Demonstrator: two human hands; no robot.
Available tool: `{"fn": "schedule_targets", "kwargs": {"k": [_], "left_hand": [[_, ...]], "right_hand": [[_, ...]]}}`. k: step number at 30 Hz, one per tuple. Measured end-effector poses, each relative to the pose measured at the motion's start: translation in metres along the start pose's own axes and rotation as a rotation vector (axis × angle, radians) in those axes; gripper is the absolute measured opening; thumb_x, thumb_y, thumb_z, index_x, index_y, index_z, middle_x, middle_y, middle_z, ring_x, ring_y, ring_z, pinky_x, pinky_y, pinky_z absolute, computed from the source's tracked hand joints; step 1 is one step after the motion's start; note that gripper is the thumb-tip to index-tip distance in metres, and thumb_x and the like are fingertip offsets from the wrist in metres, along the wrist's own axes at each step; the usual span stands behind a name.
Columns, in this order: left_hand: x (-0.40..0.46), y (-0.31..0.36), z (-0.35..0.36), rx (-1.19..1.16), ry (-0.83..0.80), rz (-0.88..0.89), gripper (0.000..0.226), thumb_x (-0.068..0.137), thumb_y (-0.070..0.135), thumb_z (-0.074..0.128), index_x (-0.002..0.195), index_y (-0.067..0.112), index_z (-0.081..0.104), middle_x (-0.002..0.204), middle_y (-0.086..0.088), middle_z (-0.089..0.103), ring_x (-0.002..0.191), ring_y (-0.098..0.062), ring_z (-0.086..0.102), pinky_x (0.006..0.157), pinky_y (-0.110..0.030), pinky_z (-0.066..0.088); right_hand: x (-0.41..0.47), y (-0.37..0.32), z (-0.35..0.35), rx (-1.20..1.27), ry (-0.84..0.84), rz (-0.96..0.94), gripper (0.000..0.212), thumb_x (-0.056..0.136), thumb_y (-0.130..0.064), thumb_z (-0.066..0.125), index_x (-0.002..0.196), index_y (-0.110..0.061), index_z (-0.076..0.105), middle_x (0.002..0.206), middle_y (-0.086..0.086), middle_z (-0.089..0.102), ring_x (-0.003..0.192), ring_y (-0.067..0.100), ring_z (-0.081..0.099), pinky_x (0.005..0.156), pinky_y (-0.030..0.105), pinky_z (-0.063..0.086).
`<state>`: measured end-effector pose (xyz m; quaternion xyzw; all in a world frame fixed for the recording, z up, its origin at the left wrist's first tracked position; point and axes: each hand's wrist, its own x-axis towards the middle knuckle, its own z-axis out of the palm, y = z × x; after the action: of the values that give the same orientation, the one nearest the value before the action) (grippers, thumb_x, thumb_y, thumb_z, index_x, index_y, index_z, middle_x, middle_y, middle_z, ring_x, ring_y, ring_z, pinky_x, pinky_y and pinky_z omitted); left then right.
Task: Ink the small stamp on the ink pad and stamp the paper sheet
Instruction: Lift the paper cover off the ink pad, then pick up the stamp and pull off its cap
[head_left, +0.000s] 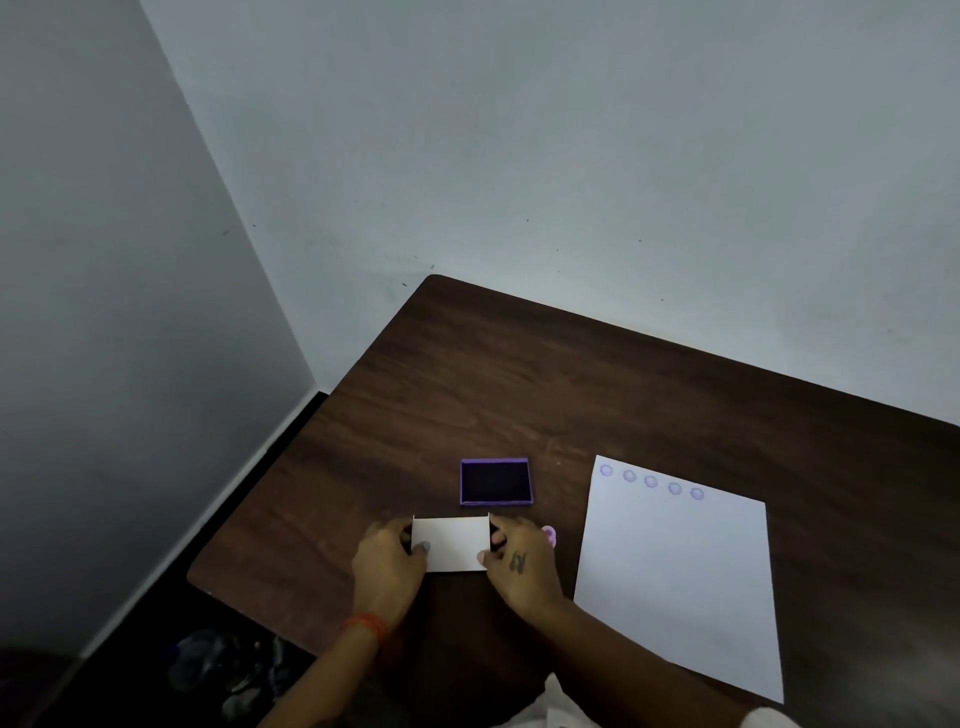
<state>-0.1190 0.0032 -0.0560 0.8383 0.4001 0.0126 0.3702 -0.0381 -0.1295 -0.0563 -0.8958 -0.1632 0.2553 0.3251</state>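
Stamp (549, 535), small and pink, barely peeking out just right of the right hand (519, 564), untouched. Left hand (387, 564) and right hand pinching opposite ends of a white lid (451, 543), probably the ink pad's cover. Beyond the grip, open ink pad (496, 482); farther right, paper sheet (675, 582) with five prints along its top.

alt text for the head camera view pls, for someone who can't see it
Both hands, left hand and right hand, hold a small white card by its ends on a dark wooden table. Behind it sits an open purple ink pad; to the right lies a paper sheet with five round stamp marks.
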Motion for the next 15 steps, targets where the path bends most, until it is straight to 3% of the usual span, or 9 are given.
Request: {"fn": "schedule_targets", "kwargs": {"k": [4,8,13,15], "left_hand": [[0.0,0.002,0.003,0.025,0.039,0.022,0.048,0.083,0.021,0.064,0.128,0.012,0.048,0.129,-0.013,0.049,0.112,-0.027,0.053,0.095,-0.038,0.048],[0.001,0.018,0.007,0.036,0.094,0.139,0.052,0.082,0.024,0.066,0.129,0.017,0.047,0.131,-0.009,0.047,0.119,-0.026,0.046,0.096,-0.038,0.048],[0.001,0.047,0.02,-0.097,-0.037,0.355,0.056,0.079,0.015,0.069,0.129,0.02,0.047,0.131,-0.003,0.048,0.119,-0.018,0.049,0.1,-0.036,0.047],[-0.001,0.056,0.028,-0.126,-0.112,0.399,0.062,0.076,0.012,0.071,0.131,0.02,0.045,0.134,-0.003,0.046,0.122,-0.018,0.047,0.102,-0.038,0.045]], "right_hand": [[0.0,-0.003,-0.002,0.04,-0.022,-0.021,0.045,0.082,-0.016,0.067,0.124,-0.012,0.053,0.117,0.008,0.064,0.103,0.018,0.061,0.093,0.021,0.037],[0.003,-0.007,-0.012,0.073,0.005,-0.031,0.043,0.08,-0.015,0.07,0.12,-0.013,0.056,0.118,0.008,0.064,0.104,0.019,0.062,0.096,0.03,0.048],[0.008,-0.001,-0.041,0.17,0.166,-0.066,0.044,0.078,-0.014,0.072,0.12,-0.019,0.058,0.12,0.005,0.064,0.091,0.004,0.059,0.076,0.006,0.042],[0.007,0.006,-0.052,0.189,0.245,-0.062,0.044,0.076,-0.016,0.074,0.118,-0.02,0.06,0.12,0.004,0.065,0.09,0.003,0.059,0.076,0.008,0.042]]}}
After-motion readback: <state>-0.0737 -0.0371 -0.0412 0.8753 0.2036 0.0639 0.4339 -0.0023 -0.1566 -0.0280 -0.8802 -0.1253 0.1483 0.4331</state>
